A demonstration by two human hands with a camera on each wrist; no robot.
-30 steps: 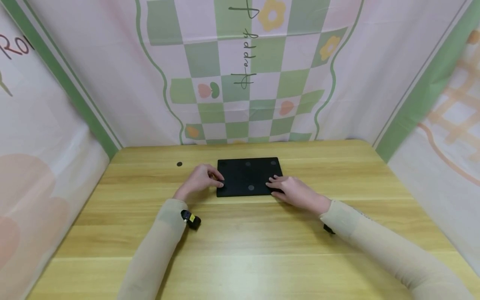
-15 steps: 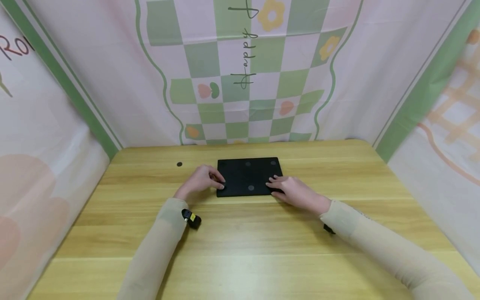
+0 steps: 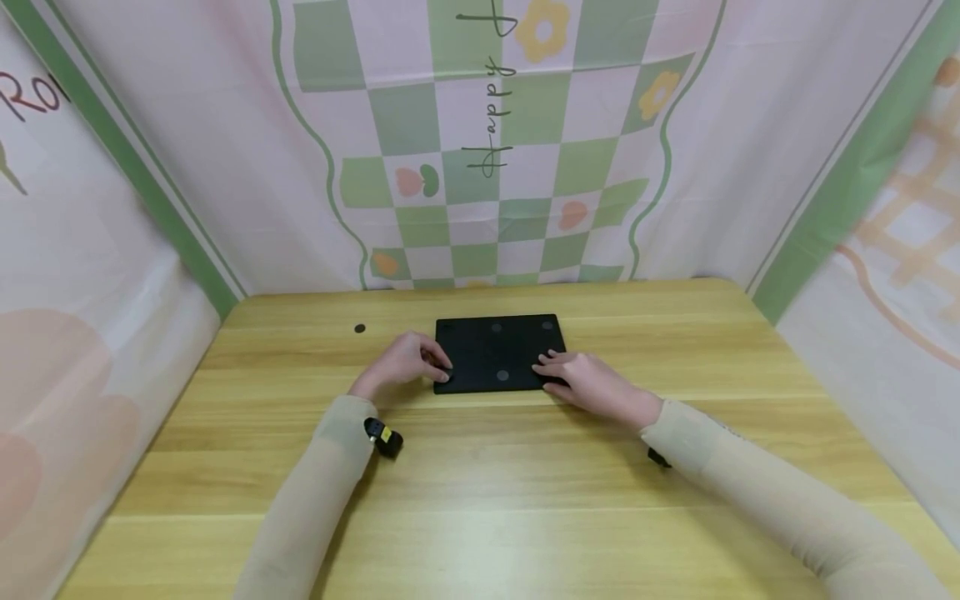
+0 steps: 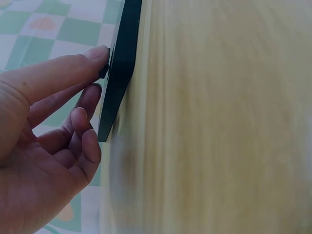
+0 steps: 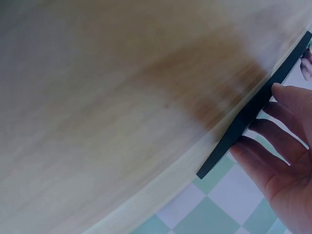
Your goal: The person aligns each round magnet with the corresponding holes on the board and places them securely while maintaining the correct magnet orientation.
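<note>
A black rectangular board (image 3: 487, 354) lies flat on the wooden table, with several dark grey round spots on its upper face. My left hand (image 3: 401, 360) is at the board's near left corner. Its thumb and fingers pinch a small flat black piece (image 4: 104, 64) against the board's face, mostly hidden by the fingertips. My right hand (image 3: 592, 383) rests on the near right part of the board; in the right wrist view its thumb is on the near edge (image 5: 243, 117) and its fingers are spread over the top.
One small dark disc (image 3: 360, 328) lies on the wooden table (image 3: 480, 483) to the left of the board. Behind the table hangs a checkered curtain (image 3: 480, 183), and printed cloth closes in both sides. A small black camera (image 3: 384, 438) sits on the left wrist.
My left hand's fingertips have shifted very slightly toward the near edge of the board. The right hand, the board and the loose disc have stayed in place.
</note>
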